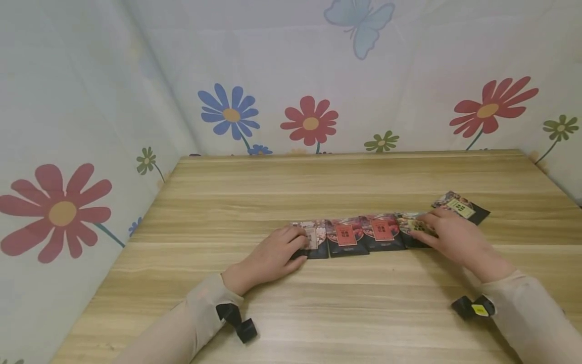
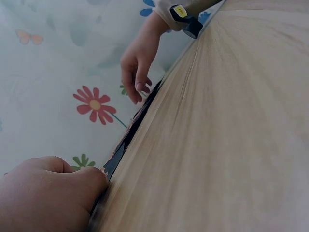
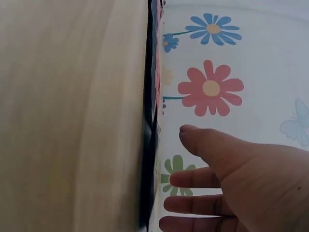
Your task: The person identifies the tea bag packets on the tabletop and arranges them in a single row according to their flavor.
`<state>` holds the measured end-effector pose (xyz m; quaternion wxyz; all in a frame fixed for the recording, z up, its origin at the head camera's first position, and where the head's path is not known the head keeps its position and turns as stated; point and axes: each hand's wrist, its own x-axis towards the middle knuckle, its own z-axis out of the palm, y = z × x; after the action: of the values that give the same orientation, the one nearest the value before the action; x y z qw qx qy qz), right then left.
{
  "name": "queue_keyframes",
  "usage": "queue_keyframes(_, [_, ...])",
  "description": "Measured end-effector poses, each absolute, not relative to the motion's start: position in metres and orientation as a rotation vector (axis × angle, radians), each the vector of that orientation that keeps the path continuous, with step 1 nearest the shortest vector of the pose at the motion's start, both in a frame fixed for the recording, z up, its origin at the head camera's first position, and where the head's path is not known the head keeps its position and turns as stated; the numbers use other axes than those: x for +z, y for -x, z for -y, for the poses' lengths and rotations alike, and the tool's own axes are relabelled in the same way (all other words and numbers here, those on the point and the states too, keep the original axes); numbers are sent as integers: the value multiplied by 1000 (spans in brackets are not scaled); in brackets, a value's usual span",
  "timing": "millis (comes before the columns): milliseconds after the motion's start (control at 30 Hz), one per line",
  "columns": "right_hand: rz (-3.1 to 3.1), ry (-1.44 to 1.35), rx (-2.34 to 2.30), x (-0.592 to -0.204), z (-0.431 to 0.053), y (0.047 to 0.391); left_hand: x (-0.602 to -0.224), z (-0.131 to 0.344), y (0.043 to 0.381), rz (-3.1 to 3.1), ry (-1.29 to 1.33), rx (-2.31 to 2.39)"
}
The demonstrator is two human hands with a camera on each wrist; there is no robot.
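Observation:
Flat packets lie side by side in a row on the wooden table. The leftmost has a pale label (image 1: 312, 238); my left hand (image 1: 275, 253) holds its left end, with the fingers over it and the thumb at its near edge. Two red-labelled packets follow, the left one (image 1: 347, 237) and the right one (image 1: 383, 232). At the row's right end is a yellow-labelled packet (image 1: 406, 225), partly hidden beneath my right hand (image 1: 456, 242). In the right wrist view this hand's fingers (image 3: 193, 205) are loosely extended, and nothing is held.
Another yellow-labelled packet (image 1: 461, 207) lies tilted behind my right hand, apart from the row. The wooden table (image 1: 318, 182) meets a flower-printed cloth (image 1: 263, 50) at the back and left. Black cameras are strapped to both wrists.

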<state>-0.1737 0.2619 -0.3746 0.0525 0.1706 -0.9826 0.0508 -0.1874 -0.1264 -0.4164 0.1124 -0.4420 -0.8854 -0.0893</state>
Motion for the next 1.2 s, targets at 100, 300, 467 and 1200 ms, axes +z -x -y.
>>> queue_keyframes(100, [2983, -543, 154, -371, -266, 175, -417, 126, 187, 2608, 1294, -269])
queue_keyframes(300, [2976, -565, 173, -365, -280, 182, -417, 126, 188, 2615, 1285, -263])
queue_keyframes(467, [2962, -535, 254, -365, -293, 188, -416, 126, 187, 2624, 1283, -261])
queue_keyframes(1200, [2990, -305, 314, -386, -333, 200, -416, 126, 187, 2611, 1295, -276])
